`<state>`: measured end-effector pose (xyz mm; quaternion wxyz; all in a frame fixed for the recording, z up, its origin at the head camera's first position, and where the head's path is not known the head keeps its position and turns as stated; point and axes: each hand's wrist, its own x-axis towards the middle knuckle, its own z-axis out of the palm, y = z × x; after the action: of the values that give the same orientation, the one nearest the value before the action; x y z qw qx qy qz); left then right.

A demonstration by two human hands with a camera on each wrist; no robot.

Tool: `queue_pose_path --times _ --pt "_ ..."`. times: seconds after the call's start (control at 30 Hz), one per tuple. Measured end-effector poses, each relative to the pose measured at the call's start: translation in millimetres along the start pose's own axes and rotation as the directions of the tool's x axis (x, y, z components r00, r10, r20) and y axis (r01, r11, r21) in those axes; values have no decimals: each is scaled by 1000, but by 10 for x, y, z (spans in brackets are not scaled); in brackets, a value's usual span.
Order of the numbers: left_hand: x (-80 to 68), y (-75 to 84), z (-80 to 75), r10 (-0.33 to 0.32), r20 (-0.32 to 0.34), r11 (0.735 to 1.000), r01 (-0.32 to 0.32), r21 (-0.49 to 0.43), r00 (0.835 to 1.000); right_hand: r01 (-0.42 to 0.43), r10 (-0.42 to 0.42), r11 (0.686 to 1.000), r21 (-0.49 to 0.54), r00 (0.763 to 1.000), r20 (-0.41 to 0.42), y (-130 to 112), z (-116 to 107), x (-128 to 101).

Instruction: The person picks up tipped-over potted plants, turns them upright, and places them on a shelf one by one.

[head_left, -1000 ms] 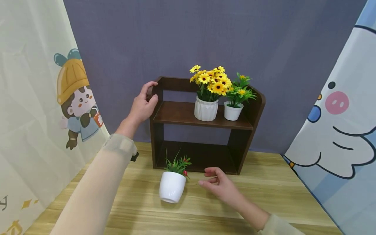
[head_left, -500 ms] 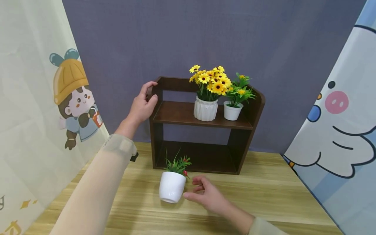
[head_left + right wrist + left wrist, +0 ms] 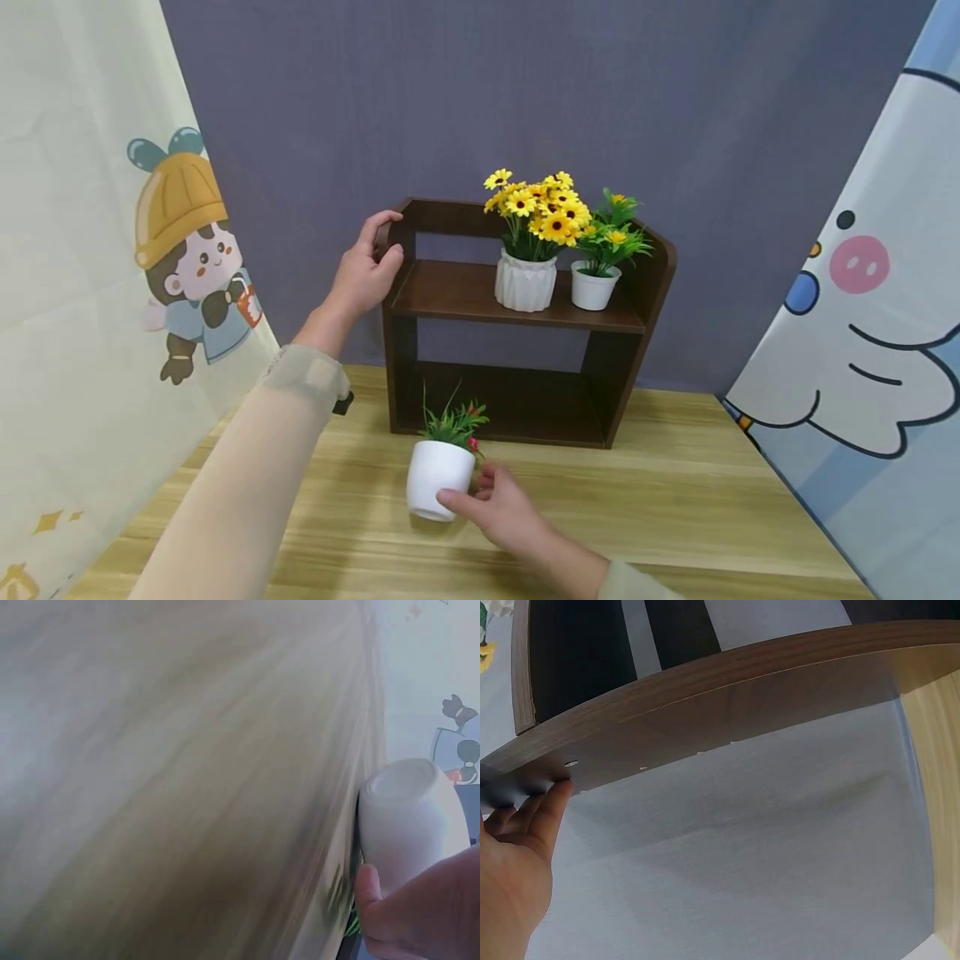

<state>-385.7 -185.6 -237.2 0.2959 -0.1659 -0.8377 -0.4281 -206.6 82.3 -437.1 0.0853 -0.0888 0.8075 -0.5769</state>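
A white pot with a green, red-flowered plant (image 3: 435, 473) lies tipped on the wooden table, its leaves toward the shelf. My right hand (image 3: 517, 518) is at the pot's right side, thumb overlapping the lower front and fingers bent beside it; how firmly they touch is unclear. In the right wrist view, the white pot (image 3: 409, 825) appears base-up beside that hand. My left hand (image 3: 360, 277) holds the upper left side of the dark brown two-tier shelf (image 3: 450, 287). The left wrist view shows its fingertips (image 3: 555, 799) against the side panel's outer face.
On the upper tier stand a ribbed white pot of yellow flowers (image 3: 527, 282) and a smaller white pot with a yellow-flowered plant (image 3: 594, 287). A grey-blue curtain (image 3: 300, 100) hangs behind. Cartoon-printed cloths flank the wooden table (image 3: 675, 483).
My right hand has moved left and slightly down to the tipped pot, and its thumb now overlaps the pot's front. My left hand stays on the shelf, and the pots have not moved.
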Motion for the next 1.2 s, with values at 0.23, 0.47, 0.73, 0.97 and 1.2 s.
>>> queue_pose_path --times 0.23,0.47,0.73,0.97,1.2 --pt "-8 8 4 7 -1 1000 -7 -11 1000 -2 1 994 111 1000 13 45 127 88" --pt "9 -11 18 14 -1 1000 -14 -13 1000 -53 53 993 105 999 0 45 174 185" --pt "12 -8 17 10 -5 1000 -10 -20 1000 -56 52 989 136 998 30 67 196 238" --pt "11 -12 13 10 -5 1000 -10 -19 1000 -43 37 987 154 998 42 61 220 245" --pt "8 -11 15 10 -11 1000 -10 -15 1000 -41 32 986 162 998 55 39 225 229"
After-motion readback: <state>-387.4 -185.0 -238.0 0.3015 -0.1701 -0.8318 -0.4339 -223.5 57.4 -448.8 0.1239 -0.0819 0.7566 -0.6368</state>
